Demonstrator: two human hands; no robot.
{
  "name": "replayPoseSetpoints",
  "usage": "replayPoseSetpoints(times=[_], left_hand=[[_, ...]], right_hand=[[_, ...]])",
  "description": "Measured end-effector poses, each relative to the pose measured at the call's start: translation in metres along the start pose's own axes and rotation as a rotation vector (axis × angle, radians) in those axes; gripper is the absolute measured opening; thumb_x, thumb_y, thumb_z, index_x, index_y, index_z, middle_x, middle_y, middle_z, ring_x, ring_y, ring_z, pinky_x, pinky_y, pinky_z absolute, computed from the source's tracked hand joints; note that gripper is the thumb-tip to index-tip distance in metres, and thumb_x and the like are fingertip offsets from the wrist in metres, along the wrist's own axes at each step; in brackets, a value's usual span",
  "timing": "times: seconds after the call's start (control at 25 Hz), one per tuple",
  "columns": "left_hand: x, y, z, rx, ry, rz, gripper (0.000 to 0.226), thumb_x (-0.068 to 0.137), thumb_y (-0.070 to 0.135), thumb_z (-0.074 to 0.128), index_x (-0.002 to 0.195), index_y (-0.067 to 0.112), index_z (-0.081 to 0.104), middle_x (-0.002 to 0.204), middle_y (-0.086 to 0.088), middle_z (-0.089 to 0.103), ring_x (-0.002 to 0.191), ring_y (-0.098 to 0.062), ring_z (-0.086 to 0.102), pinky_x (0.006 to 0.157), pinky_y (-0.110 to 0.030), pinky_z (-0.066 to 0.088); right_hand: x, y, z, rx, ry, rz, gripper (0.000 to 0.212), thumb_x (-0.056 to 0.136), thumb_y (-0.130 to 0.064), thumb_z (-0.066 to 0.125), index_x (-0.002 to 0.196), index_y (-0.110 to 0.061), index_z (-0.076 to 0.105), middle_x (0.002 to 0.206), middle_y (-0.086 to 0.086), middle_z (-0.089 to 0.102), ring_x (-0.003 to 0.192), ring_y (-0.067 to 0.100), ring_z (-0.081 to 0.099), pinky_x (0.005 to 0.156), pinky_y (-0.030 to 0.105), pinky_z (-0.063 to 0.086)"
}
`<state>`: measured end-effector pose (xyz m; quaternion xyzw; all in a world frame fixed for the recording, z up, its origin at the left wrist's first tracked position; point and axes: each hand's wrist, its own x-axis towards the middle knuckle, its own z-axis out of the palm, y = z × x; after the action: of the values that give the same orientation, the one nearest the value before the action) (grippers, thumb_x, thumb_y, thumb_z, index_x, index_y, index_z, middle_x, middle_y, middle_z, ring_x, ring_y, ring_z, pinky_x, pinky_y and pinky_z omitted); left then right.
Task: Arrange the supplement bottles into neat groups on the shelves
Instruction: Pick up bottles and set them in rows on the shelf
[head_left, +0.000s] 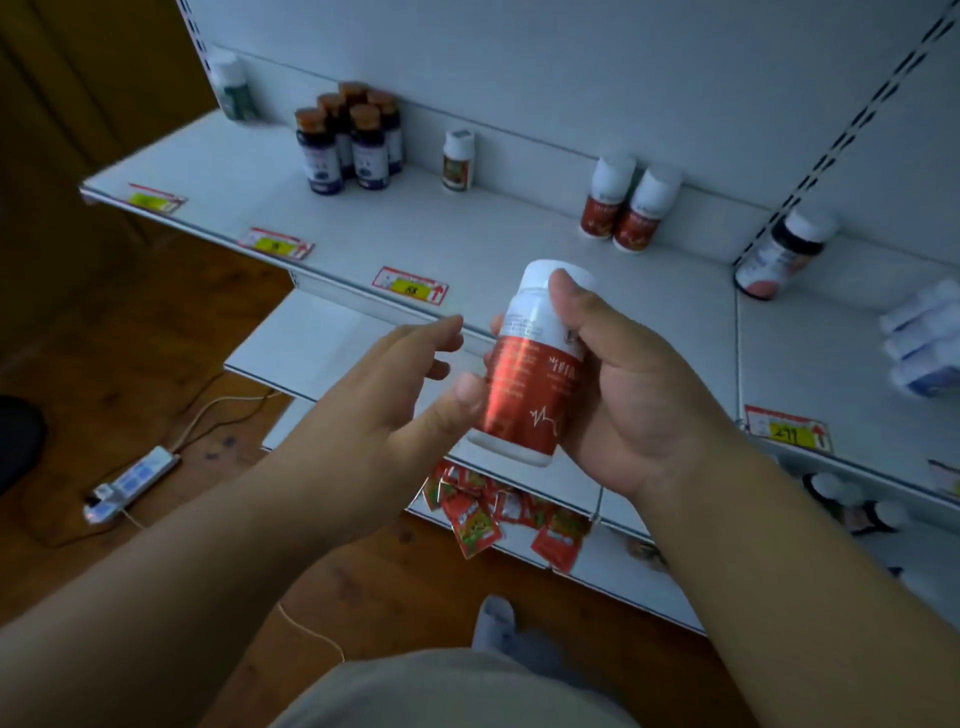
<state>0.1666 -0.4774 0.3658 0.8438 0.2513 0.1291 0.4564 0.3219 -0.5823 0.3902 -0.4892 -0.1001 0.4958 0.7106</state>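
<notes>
Right hand (618, 384) grips the red-labelled white plastic bottle (530, 364) — fingers curled round it, held above the near edge of the white metal shelf (467, 244). Left hand (384, 395) — fingers loosely spread, thumb touching the bottle's left side.

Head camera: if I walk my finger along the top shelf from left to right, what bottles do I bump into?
White-capped green bottle → cluster of brown-capped dark bottles → single small white bottle → pair of red-labelled white bottles → dark bottle with pink label, leaning in the next shelf bay.
</notes>
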Motion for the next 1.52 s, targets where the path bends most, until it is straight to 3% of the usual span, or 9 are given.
replayPoseSetpoints(times=[0.12,0.24,0.36,0.56,0.72,0.88,1.0,1.2,1.52], left_hand=[[0.03,0.008,-0.001,0.03,0.049,0.02,0.107,0.059,0.099,0.013,0.147,0.041,0.031,0.142,0.023,0.042,0.123,0.007,0.043,0.093,-0.027,0.044],[0.053,0.009,0.006,0.021,0.056,-0.008,0.108,0.057,0.1,0.011,0.146,0.043,0.031,0.137,0.027,0.041,0.121,0.01,0.043,0.088,-0.019,0.041],[0.076,0.01,0.005,0.053,-0.012,-0.023,0.111,0.053,0.101,0.009,0.147,0.044,0.027,0.143,0.025,0.038,0.122,0.007,0.042,0.096,-0.026,0.043],[0.144,-0.012,-0.008,0.149,-0.183,0.05,0.108,0.057,0.097,0.019,0.149,0.04,0.024,0.146,0.019,0.036,0.116,0.007,0.04,0.083,-0.014,0.039],[0.222,-0.044,-0.012,0.306,-0.394,0.126,0.107,0.065,0.093,0.034,0.151,0.031,0.024,0.154,0.007,0.033,0.131,-0.009,0.041,0.103,-0.034,0.041],[0.295,-0.052,0.019,0.506,-0.487,0.235,0.095,0.073,0.078,0.055,0.15,0.028,0.029,0.156,0.0,0.031,0.141,-0.021,0.03,0.111,-0.042,0.032],[0.339,-0.057,0.056,0.577,-0.474,0.355,0.097,0.071,0.076,0.062,0.149,0.028,0.031,0.152,-0.002,0.036,0.14,-0.024,0.03,0.114,-0.045,0.03],[0.381,-0.07,0.094,0.672,-0.371,0.241,0.115,0.067,0.079,0.062,0.152,0.015,0.02,0.157,-0.007,0.025,0.145,-0.028,0.023,0.117,-0.046,0.025],[0.395,-0.071,0.116,0.719,-0.3,0.256,0.116,0.071,0.083,0.053,0.155,0.016,0.012,0.162,-0.005,0.014,0.15,-0.024,0.002,0.122,-0.042,0.002]], right_hand=[[0.023,-0.022,-0.002,-0.163,0.044,-0.014,0.075,0.056,-0.047,0.079,0.12,-0.011,0.061,0.092,0.009,0.071,0.072,0.019,0.071,0.066,0.037,0.057],[0.049,-0.037,-0.006,-0.225,0.075,0.011,0.079,0.049,-0.052,0.083,0.116,-0.016,0.062,0.084,0.004,0.071,0.072,0.02,0.072,0.07,0.041,0.056],[0.073,-0.05,-0.009,-0.239,0.126,0.041,0.073,0.052,-0.054,0.079,0.114,-0.02,0.062,0.084,0.003,0.069,0.074,0.022,0.069,0.061,0.041,0.056],[0.118,-0.056,-0.013,-0.09,0.249,-0.043,0.057,0.072,-0.045,0.074,0.121,-0.02,0.06,0.099,0.006,0.071,0.088,0.024,0.072,0.084,0.05,0.056],[0.154,-0.057,-0.033,-0.199,0.473,-0.151,0.038,0.083,-0.036,0.073,0.118,-0.025,0.064,0.108,-0.002,0.073,0.102,0.02,0.069,0.099,0.052,0.048],[0.189,-0.065,-0.058,-0.399,0.659,-0.249,0.032,0.083,-0.025,0.076,0.111,-0.028,0.06,0.11,-0.01,0.069,0.104,0.011,0.064,0.093,0.041,0.047],[0.218,-0.069,-0.078,-0.617,0.711,-0.25,0.045,0.081,-0.027,0.078,0.119,-0.028,0.054,0.12,-0.009,0.062,0.115,0.015,0.057,0.101,0.044,0.045],[0.248,-0.083,-0.098,-1.006,0.727,-0.295,0.052,0.075,-0.032,0.083,0.12,-0.024,0.058,0.112,-0.008,0.064,0.104,0.015,0.06,0.093,0.042,0.051],[0.26,-0.089,-0.105,-1.212,0.756,-0.31,0.047,0.079,-0.034,0.079,0.115,-0.019,0.053,0.11,-0.004,0.062,0.1,0.018,0.058,0.079,0.029,0.042]])
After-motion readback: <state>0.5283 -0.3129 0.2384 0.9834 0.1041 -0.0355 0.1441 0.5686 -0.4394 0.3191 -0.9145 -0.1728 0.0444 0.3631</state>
